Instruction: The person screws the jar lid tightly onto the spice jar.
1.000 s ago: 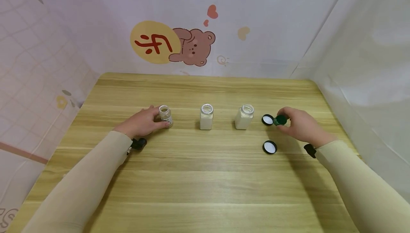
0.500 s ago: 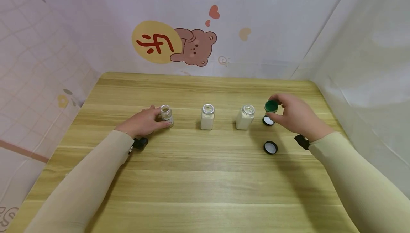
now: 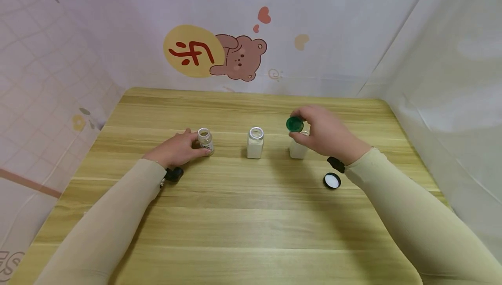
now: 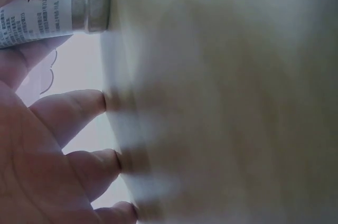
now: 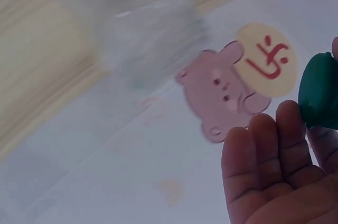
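Observation:
My left hand point(image 3: 174, 149) grips a small labelled glass jar point(image 3: 205, 142) that stands upright and uncapped on the table. In the left wrist view the label of this spice jar point(image 4: 37, 12) shows print and a picture; the other fingers rest on the tabletop. My right hand point(image 3: 329, 132) pinches a green cap point(image 3: 295, 124) by its sides, hollow side facing the head camera. It is held in the air and overlaps the right-hand white-filled jar point(image 3: 298, 150) in the head view. The right wrist view shows the green cap point(image 5: 319, 92) at the fingertips.
Another open square jar of white contents point(image 3: 255, 143) stands mid-table. A black lid point(image 3: 332, 181) with a white liner lies at the right, below my right wrist. The wooden table point(image 3: 235, 224) meets a printed curtain point(image 3: 333, 36) behind.
My right hand has lifted the green cap off the table and carried it left, over toward the right-hand white jar. It now hides the farther black lid. My left hand stays on its jar.

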A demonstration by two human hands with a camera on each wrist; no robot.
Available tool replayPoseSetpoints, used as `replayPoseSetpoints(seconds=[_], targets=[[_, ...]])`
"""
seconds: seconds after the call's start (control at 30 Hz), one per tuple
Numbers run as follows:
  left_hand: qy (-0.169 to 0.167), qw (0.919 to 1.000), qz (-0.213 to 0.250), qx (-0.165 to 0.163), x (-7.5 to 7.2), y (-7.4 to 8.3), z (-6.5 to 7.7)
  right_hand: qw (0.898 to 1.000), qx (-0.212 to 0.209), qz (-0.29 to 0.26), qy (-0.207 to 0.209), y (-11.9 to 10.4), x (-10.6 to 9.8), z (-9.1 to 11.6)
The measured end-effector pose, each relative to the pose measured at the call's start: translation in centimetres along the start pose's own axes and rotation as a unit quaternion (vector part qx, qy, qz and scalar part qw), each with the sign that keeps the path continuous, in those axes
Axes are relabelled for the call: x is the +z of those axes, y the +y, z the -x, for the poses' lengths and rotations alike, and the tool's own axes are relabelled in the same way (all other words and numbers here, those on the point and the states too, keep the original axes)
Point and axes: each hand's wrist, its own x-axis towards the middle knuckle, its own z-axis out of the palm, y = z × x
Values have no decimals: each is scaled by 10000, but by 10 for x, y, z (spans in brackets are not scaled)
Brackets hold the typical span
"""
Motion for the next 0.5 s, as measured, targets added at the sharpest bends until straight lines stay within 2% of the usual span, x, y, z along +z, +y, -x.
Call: replayPoseSetpoints(seconds=[0.23,0.5], targets=[[-16,10000,33,-16,0,-2,-1,9992,-175,-328,-137,-26,13,-24],[-23,10000,-10,19,1,-3,-4,9983,-474,-239,-232,-49,27,-44]])
